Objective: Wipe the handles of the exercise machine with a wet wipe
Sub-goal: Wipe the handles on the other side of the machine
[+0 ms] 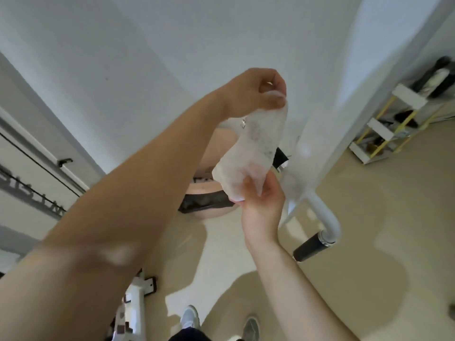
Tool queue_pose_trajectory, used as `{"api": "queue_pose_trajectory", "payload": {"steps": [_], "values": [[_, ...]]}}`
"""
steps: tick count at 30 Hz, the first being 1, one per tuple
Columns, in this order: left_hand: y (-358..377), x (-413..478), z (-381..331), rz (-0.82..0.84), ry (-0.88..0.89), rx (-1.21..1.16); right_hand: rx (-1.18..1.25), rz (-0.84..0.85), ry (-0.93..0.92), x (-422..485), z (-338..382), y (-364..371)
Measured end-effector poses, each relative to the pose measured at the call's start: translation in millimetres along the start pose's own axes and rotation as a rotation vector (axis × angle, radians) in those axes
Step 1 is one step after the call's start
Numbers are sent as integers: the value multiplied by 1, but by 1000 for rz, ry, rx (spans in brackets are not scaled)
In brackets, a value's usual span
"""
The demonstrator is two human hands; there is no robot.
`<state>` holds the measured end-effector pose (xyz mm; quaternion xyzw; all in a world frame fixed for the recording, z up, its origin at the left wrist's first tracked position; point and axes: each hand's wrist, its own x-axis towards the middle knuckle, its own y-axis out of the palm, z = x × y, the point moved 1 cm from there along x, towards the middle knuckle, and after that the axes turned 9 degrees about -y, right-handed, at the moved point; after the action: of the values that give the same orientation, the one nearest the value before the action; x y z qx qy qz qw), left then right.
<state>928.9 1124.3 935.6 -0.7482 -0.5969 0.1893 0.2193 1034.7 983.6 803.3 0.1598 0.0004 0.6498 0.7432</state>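
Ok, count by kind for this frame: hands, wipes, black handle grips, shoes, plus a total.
hands: 2 (left hand, right hand)
wet wipe: 1
black handle grip: 1
shoes: 2
total: 6

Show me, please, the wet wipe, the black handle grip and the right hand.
wet wipe [251, 148]: head view, middle of the stretched sheet.
black handle grip [311, 247]: head view, middle of the grip.
right hand [261, 207]: head view, middle of the hand.

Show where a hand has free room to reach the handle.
Bare floor lies open between the black grip and the shelf. It is crowded beside the white tube, where the left hand and right hand stretch the wipe.
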Motion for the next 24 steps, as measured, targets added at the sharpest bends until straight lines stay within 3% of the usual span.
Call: {"api": "queue_pose_trajectory", "payload": {"steps": [3, 7, 9, 12, 14, 15, 17, 20, 22, 24], "values": [[18, 29, -2, 126, 38, 127, 151, -126, 129, 5, 3, 16], [40, 40, 21, -7, -63, 427, 240, -193, 493, -2, -7, 23], [41, 25, 33, -189, -99, 230, 235, -192, 570, -9, -11, 19], [42, -15, 55, -687, -174, -263, 156, -173, 559, -16, -7, 9], [56, -42, 74, -855, -421, -469, -45, -129, 455, -23, 0, 3], [68, -53, 84, -815, -579, -598, -137, -131, 353, -29, 4, 0], [94, -65, 98, -522, -796, -959, -233, -191, 81, -39, 17, -6], [116, -62, 100, -146, -778, -1379, -314, -305, -237, -42, 37, -18], [119, -53, 90, -172, -735, -1341, -427, -359, -370, -35, 49, -27], [117, -42, 83, -355, -782, -1180, -532, -385, -468, -24, 56, -38]]}}
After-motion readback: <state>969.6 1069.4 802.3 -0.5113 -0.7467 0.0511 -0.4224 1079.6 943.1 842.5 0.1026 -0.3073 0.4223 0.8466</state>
